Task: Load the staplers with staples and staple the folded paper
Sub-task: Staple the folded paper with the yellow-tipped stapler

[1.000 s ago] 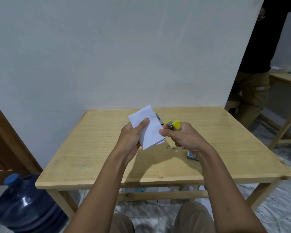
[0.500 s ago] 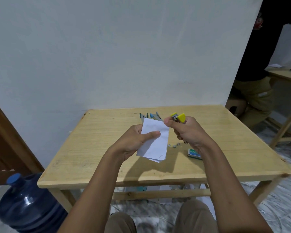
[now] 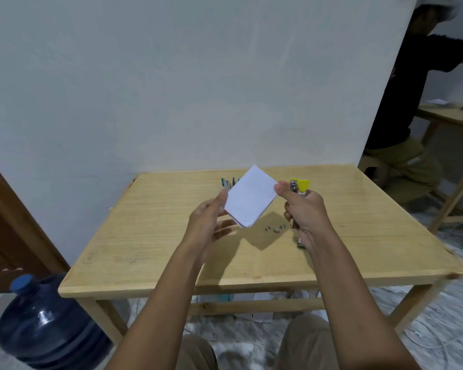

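Note:
The folded white paper (image 3: pixel 250 200) is held above the wooden table (image 3: pixel 171 236), turned like a diamond. My left hand (image 3: pixel 207 222) pinches its left corner between thumb and fingers. My right hand (image 3: pixel 304 209) grips a small yellow stapler (image 3: pixel 300 186) upright, and its thumb touches the paper's right corner. Several loose staple strips (image 3: pixel 277 228) lie on the table under the paper. More staplers (image 3: pixel 229 182), teal and grey, lie behind the paper, partly hidden. A staple box (image 3: pixel 300 243) peeks out beside my right wrist.
A blue water jug (image 3: pixel 46 324) stands on the floor at the table's left front corner. A person in dark clothes (image 3: pixel 401 102) sits at the right by a second wooden table (image 3: pixel 452 116). A white wall backs the table.
The paper has turned from hanging flat to a diamond and risen. My left hand shifted from gripping its side to pinching its left corner; my right thumb now touches the right corner.

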`<state>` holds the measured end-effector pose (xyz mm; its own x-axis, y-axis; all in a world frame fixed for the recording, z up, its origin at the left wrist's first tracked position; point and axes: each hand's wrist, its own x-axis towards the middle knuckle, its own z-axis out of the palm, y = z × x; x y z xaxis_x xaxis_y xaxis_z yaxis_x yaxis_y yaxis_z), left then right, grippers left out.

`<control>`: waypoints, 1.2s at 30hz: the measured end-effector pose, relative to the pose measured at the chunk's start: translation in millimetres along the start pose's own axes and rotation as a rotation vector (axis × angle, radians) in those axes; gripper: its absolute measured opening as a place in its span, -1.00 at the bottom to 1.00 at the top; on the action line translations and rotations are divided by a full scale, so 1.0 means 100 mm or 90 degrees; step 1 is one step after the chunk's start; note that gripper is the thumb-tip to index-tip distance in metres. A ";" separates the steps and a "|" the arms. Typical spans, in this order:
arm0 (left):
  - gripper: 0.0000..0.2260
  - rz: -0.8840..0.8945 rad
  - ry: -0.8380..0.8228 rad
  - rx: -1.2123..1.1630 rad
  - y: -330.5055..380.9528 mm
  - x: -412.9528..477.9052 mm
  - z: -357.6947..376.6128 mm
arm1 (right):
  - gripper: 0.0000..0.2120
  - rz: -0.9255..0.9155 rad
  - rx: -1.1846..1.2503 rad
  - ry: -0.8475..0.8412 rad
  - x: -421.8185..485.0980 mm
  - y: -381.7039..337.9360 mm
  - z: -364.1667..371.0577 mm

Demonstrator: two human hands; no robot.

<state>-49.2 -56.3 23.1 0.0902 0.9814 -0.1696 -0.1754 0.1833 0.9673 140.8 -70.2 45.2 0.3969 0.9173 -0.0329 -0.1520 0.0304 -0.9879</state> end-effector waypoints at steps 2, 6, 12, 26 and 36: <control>-0.47 -0.027 -0.045 -0.041 -0.10 -0.06 0.05 | -0.90 0.031 0.078 0.042 -0.01 0.05 0.06; -0.38 -0.039 -0.134 -0.150 -0.25 -0.18 0.28 | -0.85 0.087 0.169 0.084 -0.10 0.12 0.28; -0.84 0.072 -0.012 -0.181 -0.15 -0.16 0.41 | -0.90 0.072 0.167 0.072 -0.27 0.16 0.46; -0.94 0.097 0.007 -0.178 -0.02 -0.16 0.30 | -0.93 -0.010 0.033 -0.074 -0.33 0.12 0.36; -0.95 0.174 -0.041 -0.085 0.08 -0.14 0.19 | -0.45 0.019 -0.040 -0.408 -0.14 0.02 0.12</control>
<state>-33.5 -69.8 36.7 0.0827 0.9905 0.1095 -0.3284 -0.0767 0.9414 124.1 -78.0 45.9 -0.2290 0.9733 0.0176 -0.0941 -0.0041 -0.9956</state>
